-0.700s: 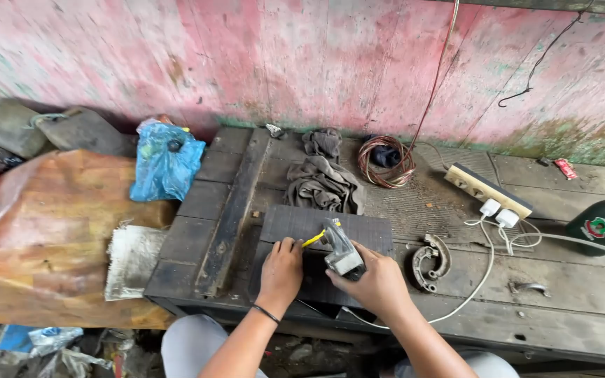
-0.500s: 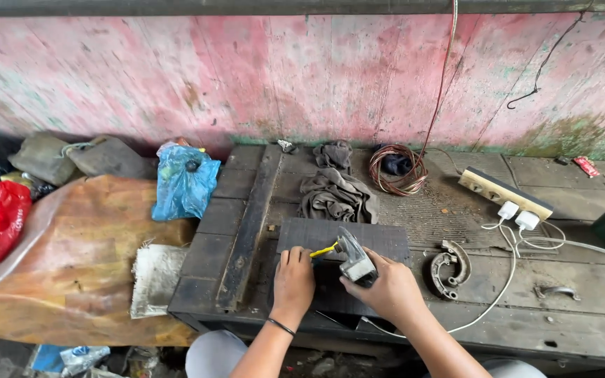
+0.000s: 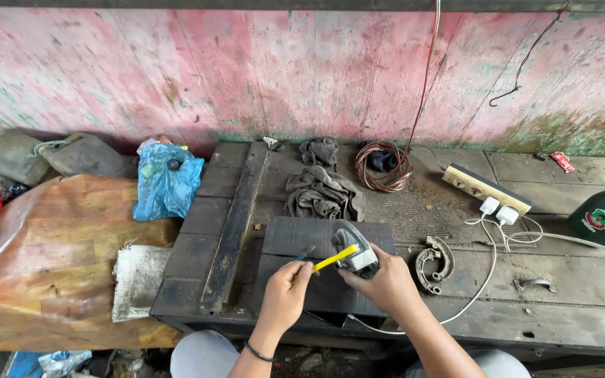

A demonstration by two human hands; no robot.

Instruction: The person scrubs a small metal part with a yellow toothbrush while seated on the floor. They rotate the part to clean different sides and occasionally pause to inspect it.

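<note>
evidently yellow tool (image 3: pixel 335 258) tip up-right

Both hands meet low at the middle of the counter (image 3: pixel 386 210), over the dark mat (image 3: pixel 295 241); left hand (image 3: pixel 285 297) beside right hand (image 3: pixel 386 283), the curved metal part (image 3: pixel 355 252) in the right one; behind them the rag heap (image 3: pixel 323 192), the wire coil (image 3: pixel 385 166) to its right; further right the power strip (image 3: pixel 486 187); a brake shoe (image 3: pixel 434 260) just right of the hands; plastic bag (image 3: pixel 166 178) off the counter's left end.
</note>
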